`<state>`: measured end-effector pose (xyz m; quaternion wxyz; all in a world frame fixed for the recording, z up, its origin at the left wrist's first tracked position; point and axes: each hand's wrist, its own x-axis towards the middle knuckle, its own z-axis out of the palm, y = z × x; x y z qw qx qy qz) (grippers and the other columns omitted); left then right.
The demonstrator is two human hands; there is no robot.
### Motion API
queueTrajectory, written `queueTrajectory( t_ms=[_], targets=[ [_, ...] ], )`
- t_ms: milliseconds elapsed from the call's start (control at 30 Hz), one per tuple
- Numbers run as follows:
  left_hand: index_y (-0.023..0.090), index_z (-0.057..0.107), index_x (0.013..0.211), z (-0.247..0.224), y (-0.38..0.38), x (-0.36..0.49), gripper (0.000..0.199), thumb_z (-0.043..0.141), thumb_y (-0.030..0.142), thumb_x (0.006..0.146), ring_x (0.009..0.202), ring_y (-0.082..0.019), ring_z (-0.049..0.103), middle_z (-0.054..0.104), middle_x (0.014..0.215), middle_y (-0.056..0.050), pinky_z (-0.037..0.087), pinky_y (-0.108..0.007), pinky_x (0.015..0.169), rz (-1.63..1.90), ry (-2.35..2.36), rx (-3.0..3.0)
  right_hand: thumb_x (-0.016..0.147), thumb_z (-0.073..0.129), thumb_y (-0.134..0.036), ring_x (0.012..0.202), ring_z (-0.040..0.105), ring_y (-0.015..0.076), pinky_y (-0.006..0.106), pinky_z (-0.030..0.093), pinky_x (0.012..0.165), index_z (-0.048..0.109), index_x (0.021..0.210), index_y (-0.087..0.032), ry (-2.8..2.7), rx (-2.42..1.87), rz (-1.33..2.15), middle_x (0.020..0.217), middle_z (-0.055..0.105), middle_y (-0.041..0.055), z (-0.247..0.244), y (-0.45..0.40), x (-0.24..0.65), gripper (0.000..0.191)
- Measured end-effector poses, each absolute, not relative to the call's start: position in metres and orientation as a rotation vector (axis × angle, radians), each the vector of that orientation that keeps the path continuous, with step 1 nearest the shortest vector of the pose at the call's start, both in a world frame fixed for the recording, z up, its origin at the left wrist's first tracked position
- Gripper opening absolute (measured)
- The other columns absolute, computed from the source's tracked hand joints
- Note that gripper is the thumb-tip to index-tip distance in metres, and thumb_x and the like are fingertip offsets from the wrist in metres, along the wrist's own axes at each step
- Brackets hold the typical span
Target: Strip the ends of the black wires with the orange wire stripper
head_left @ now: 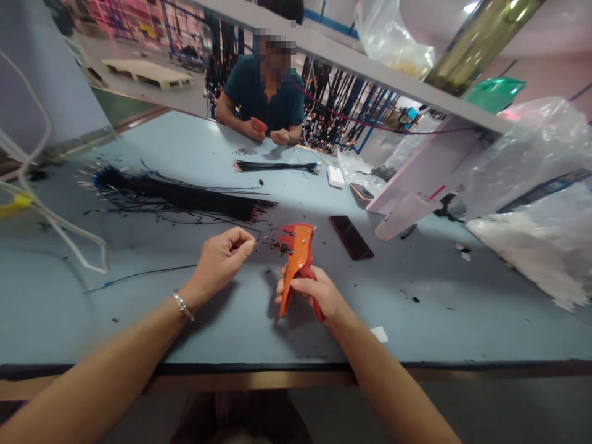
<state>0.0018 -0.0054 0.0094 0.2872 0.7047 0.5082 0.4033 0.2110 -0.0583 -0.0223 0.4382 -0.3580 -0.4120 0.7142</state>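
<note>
My right hand (324, 295) is closed around the handles of an orange and red wire stripper (300, 246), its jaws pointing left. Just left of those jaws, my left hand (222, 260) pinches a thin black wire (152, 271). The wire trails out behind the hand to the left and ends in a blue and pale tip on the table. Its near end pokes a little past my fingertips, apart from the tool. Small black scraps (277, 245) lie between the wire end and the jaws. Behind my left hand rests a large bundle of black wires (185, 196).
A dark phone (350, 237) lies right of the wire stripper. Further back are a smaller wire bundle (277, 166), a white box (335, 177) and another phone (361, 192). Across the table sits a person (259, 92) holding a red tool. Plastic bags (531, 166) crowd the right side.
</note>
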Motion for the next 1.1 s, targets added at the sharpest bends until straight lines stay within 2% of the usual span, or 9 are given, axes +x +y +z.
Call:
queueTrajectory(
  t_ms=[233,767,1100],
  targets=[
    [0.018,0.055,0.067,0.018,-0.013,0.005,0.022,0.051,0.035,0.079,0.054,-0.011,0.042,0.05,0.056,0.003,0.034,-0.022,0.052,1.103,1.368,1.866,0.075,0.069,-0.024,0.067,0.068,0.0171,0.031,0.057,0.062,0.055,0.099,-0.014,-1.143,-0.981,1.783,0.082,0.07,0.0047,-0.018,-0.063,0.205,0.03],
    [0.017,0.054,0.062,0.015,-0.021,0.018,0.019,0.049,0.029,0.076,0.049,-0.009,0.042,0.053,0.053,0.004,0.032,-0.02,0.049,1.054,1.285,1.976,0.074,0.067,-0.029,0.064,0.066,0.0175,0.033,0.056,0.061,0.053,0.099,-0.017,-1.201,-0.988,1.715,0.081,0.067,0.0031,-0.015,-0.065,0.191,0.031],
    [0.017,0.052,0.063,0.013,-0.023,0.021,0.016,0.047,0.026,0.076,0.049,-0.009,0.043,0.052,0.053,0.004,0.034,-0.02,0.05,1.059,1.198,1.999,0.077,0.058,-0.024,0.066,0.064,0.0178,0.031,0.054,0.061,0.052,0.094,-0.018,-1.391,-1.096,1.538,0.079,0.065,0.0033,-0.009,-0.068,0.186,0.019]
  ],
)
